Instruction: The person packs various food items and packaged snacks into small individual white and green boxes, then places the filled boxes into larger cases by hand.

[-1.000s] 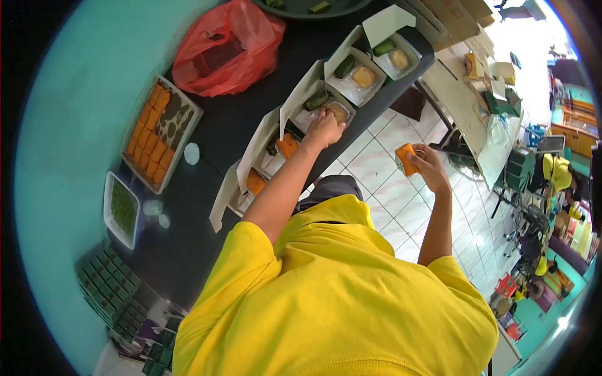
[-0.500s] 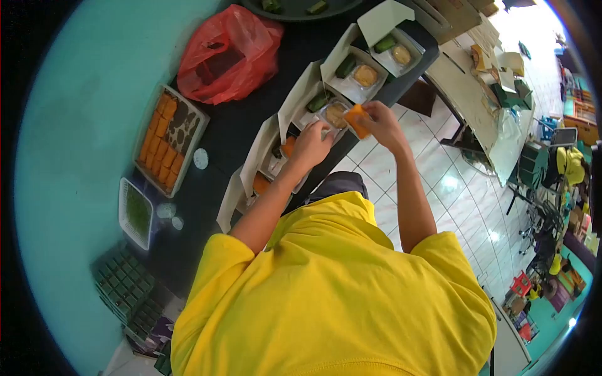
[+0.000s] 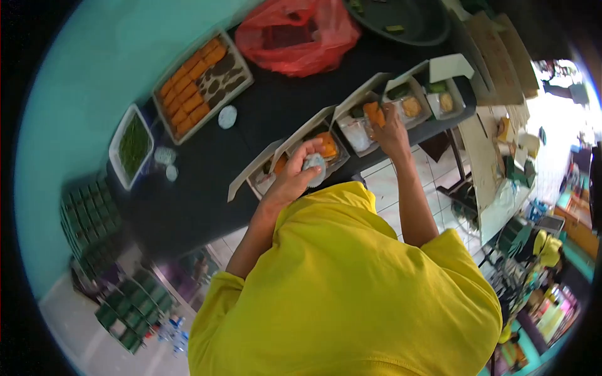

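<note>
My right hand [image 3: 393,133] pinches an orange snack piece [image 3: 374,114] inside an open white box that also holds a clear-wrapped item [image 3: 356,134]. My left hand [image 3: 290,178] is closed around a pale blue, round piece [image 3: 315,166] that looks like a paper cake liner. Beneath and beside that hand stand open boxes [image 3: 276,153] with orange pieces [image 3: 327,145] in them. Farther right, two more open boxes hold a round tan pastry [image 3: 411,106] or a smaller one [image 3: 446,101], each beside a green item [image 3: 437,86].
On the black table [image 3: 207,188] lie a tray [image 3: 246,81] of orange pieces, a white basket [image 3: 114,147] of green stuff, loose pale round pieces [image 3: 227,116], a red plastic bag [image 3: 295,37] and a dark basin [image 3: 401,39]. Cardboard [image 3: 492,56] stands at the right end.
My right hand has brought the orange piece from the table's front edge into a box. My left hand has moved back left and now shows the pale round piece. The view has shifted.
</note>
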{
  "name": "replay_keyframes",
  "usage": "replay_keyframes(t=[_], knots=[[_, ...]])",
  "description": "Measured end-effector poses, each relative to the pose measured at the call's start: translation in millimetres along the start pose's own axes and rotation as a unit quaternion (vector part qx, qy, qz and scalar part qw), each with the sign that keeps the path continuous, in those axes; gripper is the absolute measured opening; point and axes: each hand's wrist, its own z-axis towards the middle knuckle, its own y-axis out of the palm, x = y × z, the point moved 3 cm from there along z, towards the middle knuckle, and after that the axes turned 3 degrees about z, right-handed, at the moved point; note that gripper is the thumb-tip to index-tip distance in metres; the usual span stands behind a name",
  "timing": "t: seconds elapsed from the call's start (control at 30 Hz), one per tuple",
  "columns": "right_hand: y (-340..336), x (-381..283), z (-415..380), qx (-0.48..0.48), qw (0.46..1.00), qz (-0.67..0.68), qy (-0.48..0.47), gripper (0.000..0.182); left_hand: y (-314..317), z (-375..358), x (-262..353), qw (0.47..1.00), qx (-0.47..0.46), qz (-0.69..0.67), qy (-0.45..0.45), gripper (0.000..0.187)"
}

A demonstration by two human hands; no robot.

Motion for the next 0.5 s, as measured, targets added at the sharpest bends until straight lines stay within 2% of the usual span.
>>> replay_keyframes(t=[0.03,0.1,0.13,0.2,0.23,0.27,0.3,0.4,0.47,0.5], knots=[[-10.0,-23.4,-5.4,-0.017,1.0,0.0,-0.011,0.044,-1.6,-5.2,6.2,1.0,0.011,-0.021,0.021,0.056],[-31.8,-83.8,-8.0,-0.097,0.985,0.122,-0.071,0.032,-3.9,-8.9,29.7,0.998,0.045,-0.023,0.037,0.06],[-38.8,-110.7,-11.7,-0.105,0.984,0.121,-0.08,0.032,-6.1,-8.6,37.0,0.997,0.06,-0.018,0.052,0.063],[-41.5,-169.8,-19.1,-0.187,0.926,0.254,-0.206,0.017,-13.3,-7.1,40.8,0.992,0.081,-0.075,0.058,0.068],[-39.0,-188.9,-16.8,-0.193,0.923,0.253,-0.214,0.017,-17.1,-8.0,46.6,0.986,0.1,-0.105,0.081,0.069],[-35.3,-208.9,-16.5,-0.205,0.915,0.203,-0.282,0.018,-22.1,-9.6,52.6,0.978,0.12,-0.135,0.106,0.07],[-29.5,-223.9,-16.5,-0.215,0.899,0.152,-0.349,0.018,-28.7,-11.7,57.9,0.977,0.147,-0.11,0.11,0.072],[-1.0,-249.5,-2.2,-0.215,0.877,0.077,-0.424,0.018,-52.0,-17.6,64.8,0.956,0.213,-0.134,0.148,0.073],[17.1,-267.5,5.6,-0.244,0.857,0.087,-0.447,0.015,-70.4,-30.6,74.6,0.946,0.258,-0.116,0.16,0.072],[29.8,-274.2,9.8,-0.297,0.852,0.125,-0.413,0.015,-81.2,-40.6,78.7,0.944,0.287,-0.047,0.157,0.072]])
